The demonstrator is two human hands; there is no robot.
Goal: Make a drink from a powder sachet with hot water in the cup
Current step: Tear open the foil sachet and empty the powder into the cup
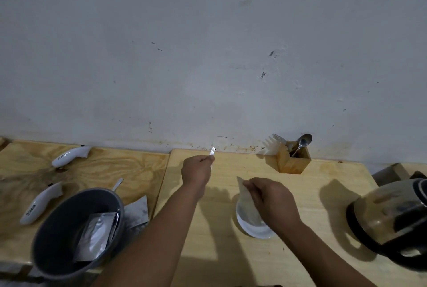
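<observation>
A white cup (254,229) stands on the wooden table (323,194) in front of me. My right hand (270,199) holds an opened pale sachet (248,203) tilted over the cup, its lower end inside the rim. My left hand (196,171) is raised further back near the wall and pinches a small silvery torn-off strip (212,151). A glass kettle (392,222) with a black handle stands at the right. Whether powder is falling cannot be seen.
A grey bin (46,240) at the left holds silvery empty sachets (94,238). Another silvery wrapper (137,211) lies beside it. Two white bottle-like items (69,156) (40,203) lie on the left board. A wooden holder (292,159) with a spoon (302,142) and fork stands by the wall.
</observation>
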